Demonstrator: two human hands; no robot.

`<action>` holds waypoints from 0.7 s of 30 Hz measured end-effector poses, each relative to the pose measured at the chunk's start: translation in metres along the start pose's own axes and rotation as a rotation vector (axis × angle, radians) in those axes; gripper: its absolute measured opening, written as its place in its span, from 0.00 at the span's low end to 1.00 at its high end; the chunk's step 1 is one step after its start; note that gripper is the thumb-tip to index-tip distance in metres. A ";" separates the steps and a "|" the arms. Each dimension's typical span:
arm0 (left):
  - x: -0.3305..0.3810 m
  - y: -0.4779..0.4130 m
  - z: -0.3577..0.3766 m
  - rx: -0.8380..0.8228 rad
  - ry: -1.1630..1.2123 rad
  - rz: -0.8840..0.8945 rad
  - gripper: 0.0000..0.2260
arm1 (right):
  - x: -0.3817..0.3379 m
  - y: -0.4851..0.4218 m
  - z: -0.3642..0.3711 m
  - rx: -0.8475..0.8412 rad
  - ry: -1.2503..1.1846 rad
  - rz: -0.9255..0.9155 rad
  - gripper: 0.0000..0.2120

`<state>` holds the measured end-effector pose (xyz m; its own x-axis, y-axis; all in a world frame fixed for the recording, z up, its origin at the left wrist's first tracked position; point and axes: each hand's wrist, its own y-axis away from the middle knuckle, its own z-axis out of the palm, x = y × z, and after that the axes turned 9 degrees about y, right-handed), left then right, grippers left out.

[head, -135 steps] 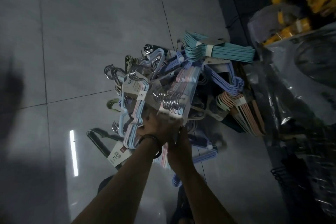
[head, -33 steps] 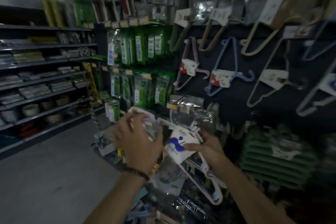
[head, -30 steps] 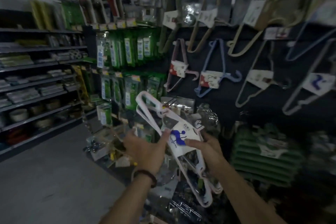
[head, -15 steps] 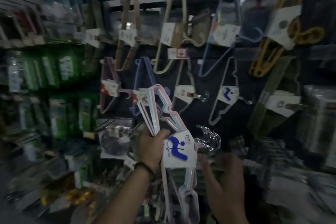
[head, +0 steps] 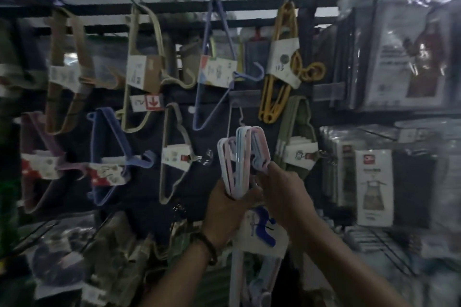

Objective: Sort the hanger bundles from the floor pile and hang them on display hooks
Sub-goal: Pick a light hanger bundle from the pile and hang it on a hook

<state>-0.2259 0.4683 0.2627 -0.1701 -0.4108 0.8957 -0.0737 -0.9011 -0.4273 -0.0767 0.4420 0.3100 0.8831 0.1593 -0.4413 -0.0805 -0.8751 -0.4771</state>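
Both hands now gripping pastel hanger bundle (head: pixel 240 157): left hand (head: pixel 228 204) is clamping the stems, right hand (head: pixel 282 192), open half a second ago, is pinching the upper loops. Bundle raised to the display wall (head: pixel 207 117), between hung bundles; hooking comes next.

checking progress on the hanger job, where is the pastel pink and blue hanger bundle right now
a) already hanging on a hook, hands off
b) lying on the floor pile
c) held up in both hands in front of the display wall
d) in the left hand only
c: the pastel hanger bundle is gripped by the left hand and the right hand, raised before the hanging hangers and not on a hook yet.
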 end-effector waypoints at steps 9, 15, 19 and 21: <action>0.031 -0.063 -0.066 0.019 -0.411 0.145 0.09 | 0.016 -0.057 -0.008 0.033 0.358 0.122 0.07; 0.040 -0.099 -0.109 -0.281 -0.744 0.381 0.13 | -0.003 -0.091 -0.002 0.070 0.374 0.140 0.05; 0.052 -0.112 -0.115 -0.328 -0.778 0.445 0.15 | -0.011 -0.105 0.005 0.251 0.346 0.125 0.06; 0.056 -0.114 -0.109 -0.338 -0.729 0.463 0.14 | -0.014 -0.108 0.011 0.336 0.316 0.107 0.05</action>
<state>-0.3346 0.5629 0.3479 0.3977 -0.8084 0.4340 -0.4544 -0.5845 -0.6722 -0.0855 0.5391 0.3590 0.9550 -0.1157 -0.2733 -0.2775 -0.6744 -0.6842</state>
